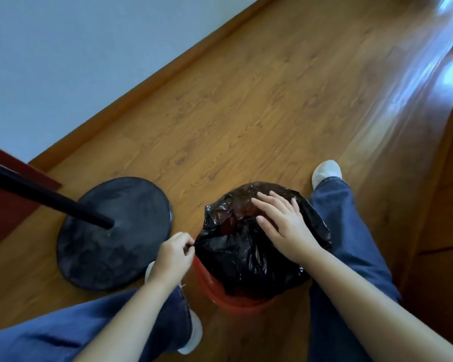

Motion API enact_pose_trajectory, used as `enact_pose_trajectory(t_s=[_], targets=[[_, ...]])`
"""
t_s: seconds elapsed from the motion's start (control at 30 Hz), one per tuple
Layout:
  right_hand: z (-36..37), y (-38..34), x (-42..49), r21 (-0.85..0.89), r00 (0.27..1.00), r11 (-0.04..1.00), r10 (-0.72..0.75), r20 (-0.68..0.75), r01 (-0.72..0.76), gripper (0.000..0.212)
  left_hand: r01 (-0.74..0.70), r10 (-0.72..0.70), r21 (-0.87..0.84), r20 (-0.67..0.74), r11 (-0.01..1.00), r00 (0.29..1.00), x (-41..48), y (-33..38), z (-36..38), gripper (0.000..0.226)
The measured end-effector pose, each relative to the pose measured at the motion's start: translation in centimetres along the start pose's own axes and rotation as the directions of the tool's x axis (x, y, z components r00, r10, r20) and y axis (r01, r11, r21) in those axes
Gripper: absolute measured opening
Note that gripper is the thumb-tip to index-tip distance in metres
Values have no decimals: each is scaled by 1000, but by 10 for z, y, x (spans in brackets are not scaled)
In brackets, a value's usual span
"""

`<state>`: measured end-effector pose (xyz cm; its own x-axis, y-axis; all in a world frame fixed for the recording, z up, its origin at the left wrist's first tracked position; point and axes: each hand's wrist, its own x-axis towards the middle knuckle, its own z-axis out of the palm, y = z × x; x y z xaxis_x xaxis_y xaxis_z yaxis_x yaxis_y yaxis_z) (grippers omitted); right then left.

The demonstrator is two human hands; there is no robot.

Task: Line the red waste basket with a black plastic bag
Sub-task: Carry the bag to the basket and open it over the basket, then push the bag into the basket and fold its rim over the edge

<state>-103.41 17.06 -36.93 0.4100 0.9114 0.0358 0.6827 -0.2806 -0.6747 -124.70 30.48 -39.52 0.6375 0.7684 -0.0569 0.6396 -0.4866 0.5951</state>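
We're pinching black bag (246, 257) edge w/ left hand (174, 253), right hand (283, 226) spread flat on top; red basket (236, 300) rim half-covered, interior not yet pushed in.

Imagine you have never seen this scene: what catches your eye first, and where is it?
First, the crumpled black plastic bag at lower centre, draped over the red waste basket, whose rim shows only at the near side. The right hand lies flat and open on top of the bag, while the left hand pinches its left edge. To the left, a dark round stand base with a slanting black pole sits on the wooden floor.
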Motion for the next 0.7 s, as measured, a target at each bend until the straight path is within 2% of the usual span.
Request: enact_pose_trajectory(t_s=[0.1,0.23,0.37,0.43,0.57,0.63,0.7], targets=[[2,4,9,-125,999,992,-18,-50,12,42,23,-23,11,-27,1000,999,-12,-10,3,16],[27,9,1,-251,984,967,78,159,-36,68,5,-5,17,2,1000,1000,-15,-13,7,15],[59,12,-17,-233,932,972,102,348,-19,89,53,-53,-25,-15,998,998,-16,-13,14,13],[67,16,-22,-189,907,980,130,401,-57,98,113,-115,-46,-44,992,992,-18,-12,20,12],[76,22,-30,-151,880,985,141,454,-80,109,207,-221,-88,-202,974,954,-24,-2,29,17],[83,23,-30,-141,872,988,121,474,-60,111,140,-154,-71,-269,988,951,-21,6,31,23],[90,25,-30,-115,865,992,103,491,-54,114,-2,-3,-19,-241,1000,970,-14,11,33,29]])
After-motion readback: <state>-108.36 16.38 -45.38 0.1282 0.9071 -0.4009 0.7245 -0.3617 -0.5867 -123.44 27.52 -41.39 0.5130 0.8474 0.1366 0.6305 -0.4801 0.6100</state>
